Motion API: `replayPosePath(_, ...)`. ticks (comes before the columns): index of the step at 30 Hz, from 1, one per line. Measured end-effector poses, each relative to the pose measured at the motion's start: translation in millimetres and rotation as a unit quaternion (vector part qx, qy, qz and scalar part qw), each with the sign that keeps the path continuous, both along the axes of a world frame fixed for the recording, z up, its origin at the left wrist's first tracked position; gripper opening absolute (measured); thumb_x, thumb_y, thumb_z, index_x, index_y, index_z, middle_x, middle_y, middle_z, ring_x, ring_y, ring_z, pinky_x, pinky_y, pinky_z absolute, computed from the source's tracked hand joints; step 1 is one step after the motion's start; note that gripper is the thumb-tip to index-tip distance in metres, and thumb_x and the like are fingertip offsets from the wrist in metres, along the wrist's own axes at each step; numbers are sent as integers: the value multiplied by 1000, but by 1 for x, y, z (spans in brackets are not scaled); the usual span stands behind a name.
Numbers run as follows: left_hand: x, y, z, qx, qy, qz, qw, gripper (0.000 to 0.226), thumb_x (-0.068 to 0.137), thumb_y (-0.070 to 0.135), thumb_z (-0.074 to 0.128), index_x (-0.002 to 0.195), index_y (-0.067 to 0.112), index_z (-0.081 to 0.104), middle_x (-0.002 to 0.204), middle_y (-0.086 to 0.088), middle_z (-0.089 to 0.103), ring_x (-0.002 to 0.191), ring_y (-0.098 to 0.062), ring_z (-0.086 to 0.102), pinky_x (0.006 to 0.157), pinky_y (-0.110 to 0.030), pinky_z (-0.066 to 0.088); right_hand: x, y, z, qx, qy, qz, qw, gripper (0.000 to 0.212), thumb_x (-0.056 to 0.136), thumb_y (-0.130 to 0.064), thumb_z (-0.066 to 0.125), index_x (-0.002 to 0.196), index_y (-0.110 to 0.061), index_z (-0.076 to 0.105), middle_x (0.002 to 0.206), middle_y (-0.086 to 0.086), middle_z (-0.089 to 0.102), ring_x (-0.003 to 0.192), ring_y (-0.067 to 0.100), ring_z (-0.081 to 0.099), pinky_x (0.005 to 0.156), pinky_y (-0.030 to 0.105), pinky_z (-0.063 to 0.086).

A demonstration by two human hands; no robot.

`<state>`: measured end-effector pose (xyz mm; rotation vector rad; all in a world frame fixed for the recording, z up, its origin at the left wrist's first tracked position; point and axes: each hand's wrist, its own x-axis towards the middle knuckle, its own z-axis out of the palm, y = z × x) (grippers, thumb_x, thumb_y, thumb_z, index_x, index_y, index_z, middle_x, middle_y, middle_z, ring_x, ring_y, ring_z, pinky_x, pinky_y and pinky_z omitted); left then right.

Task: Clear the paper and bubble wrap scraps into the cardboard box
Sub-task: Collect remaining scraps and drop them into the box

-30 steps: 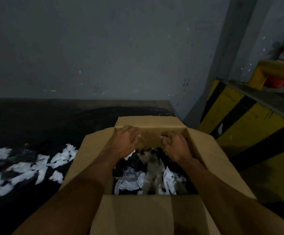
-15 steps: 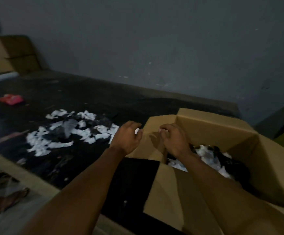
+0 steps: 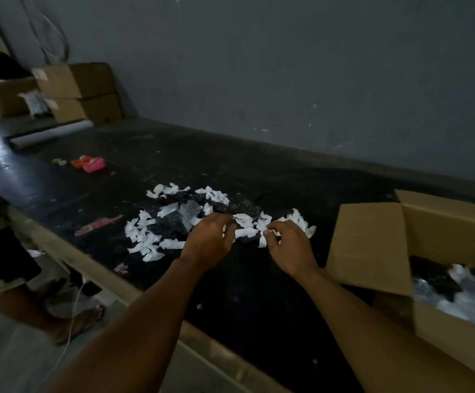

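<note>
Against a grey wall (image 3: 287, 66), a dark bench (image 3: 259, 293) is strewn with paper and bubble wrap scraps (image 3: 171, 209), piled just left of the open, part-filled cardboard box (image 3: 372, 245). The left hand (image 3: 209, 242) is held at the pile's near edge, fingers loosely curled and empty; whether a white scrap is pinched by the fingers of the right hand (image 3: 290, 248) cannot be told.

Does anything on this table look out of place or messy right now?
Yes. A loose pile of paper and bubble wrap scraps lies strewn on the black table, left of the cardboard box, not in it. Farther left a pink object and a pinkish strip near the table's edge also lie stray.
</note>
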<state>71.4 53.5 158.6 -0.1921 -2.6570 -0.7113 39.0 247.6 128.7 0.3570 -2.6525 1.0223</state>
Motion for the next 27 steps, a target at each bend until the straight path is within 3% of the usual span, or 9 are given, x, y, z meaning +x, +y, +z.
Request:
replayPosePath(4, -14, -39, -19, -8, -4, -29, 1000, 30, 93, 24, 57, 118, 9, 63, 111, -11, 65, 98, -24, 62, 86, -37, 50, 7, -30, -27, 25, -41, -32, 998, 27, 93, -32, 57, 112, -15, 65, 111, 6, 61, 107, 19, 55, 95, 33, 45)
replayPosePath(9, -45, -47, -49, -13, -21, -84, 996, 33, 93, 25, 57, 118, 5, 62, 113, -13, 66, 102, -26, 63, 89, -36, 50, 4, -39, -56, 36, -100, -85, 991, 33, 94, -34, 55, 121, -16, 60, 122, 6, 56, 115, 20, 52, 99, 33, 44)
replayPosePath(16, -110, -6, -85, -7, -57, -162, 985, 29, 94, 20, 54, 120, 11, 61, 114, -9, 63, 104, -23, 59, 90, -33, 48, -52, -19, -81, 58, -80, -198, 975, 30, 91, -26, 59, 120, -18, 60, 127, 9, 52, 116, 27, 50, 97, 38, 45)
replayPosePath(19, -141, 6, -102, -37, -87, -179, 979, 31, 93, 19, 54, 121, 9, 59, 119, -11, 60, 109, -26, 56, 92, -35, 46, -85, -13, -89, 86, -86, -233, 965, 38, 90, -30, 60, 126, -19, 55, 134, 11, 47, 120, 32, 46, 97, 43, 44)
replayPosePath(21, -160, 10, -117, -80, -111, -191, 972, 43, 92, 25, 55, 132, 10, 50, 135, -11, 50, 125, -26, 46, 105, -35, 38, -102, -11, -98, 115, -92, -238, 960, 49, 88, -37, 60, 133, -21, 49, 141, 11, 41, 123, 34, 42, 97, 45, 43)
replayPosePath(23, -180, 13, -133, -139, -137, -206, 959, 62, 92, 32, 56, 145, 8, 32, 153, -12, 28, 142, -28, 21, 117, -35, 19, -117, -9, -111, 142, -102, -224, 959, 62, 85, -44, 61, 140, -24, 41, 148, 13, 34, 128, 37, 38, 97, 48, 42)
replayPosePath(25, -198, 17, -147, -187, -160, -219, 944, 77, 93, 36, 54, 150, 7, 12, 160, -9, 4, 147, -25, -2, 120, -35, 3, -128, -5, -126, 170, -138, -202, 955, 71, 85, -50, 57, 147, -30, 28, 156, 12, 20, 138, 37, 26, 106, 51, 36)
replayPosePath(27, -214, 20, -157, -202, -168, -238, 935, 80, 94, 34, 53, 151, 7, 3, 160, -7, -8, 146, -21, -13, 117, -30, -5, -140, 0, -136, 189, -164, -180, 951, 74, 89, -51, 52, 150, -33, 16, 161, 8, 6, 144, 34, 12, 113, 52, 25)
